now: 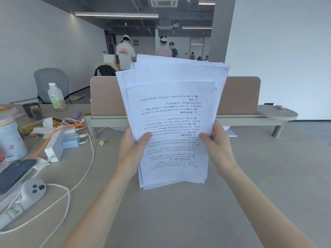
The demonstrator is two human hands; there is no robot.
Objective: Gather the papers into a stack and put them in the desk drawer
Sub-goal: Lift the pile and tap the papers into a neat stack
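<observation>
A loose stack of white printed papers (172, 111) is held upright above the desk (197, 212), its sheets fanned unevenly at the top and its lower edge just above the desktop. My left hand (133, 149) grips the stack's left edge with the thumb on the front sheet. My right hand (217, 145) grips the right edge the same way. The front sheet's text is upside down to me. Another white sheet (231, 133) peeks out on the desk behind my right hand. No drawer is in view.
A beige shelf riser (250, 120) with a pink divider panel (240, 95) stands behind the papers. At left lie a power strip (55, 145) with cables, a phone (14, 174), a grey controller (32, 190), a bottle (56, 97) and a small binder clip (102, 142). People stand far back.
</observation>
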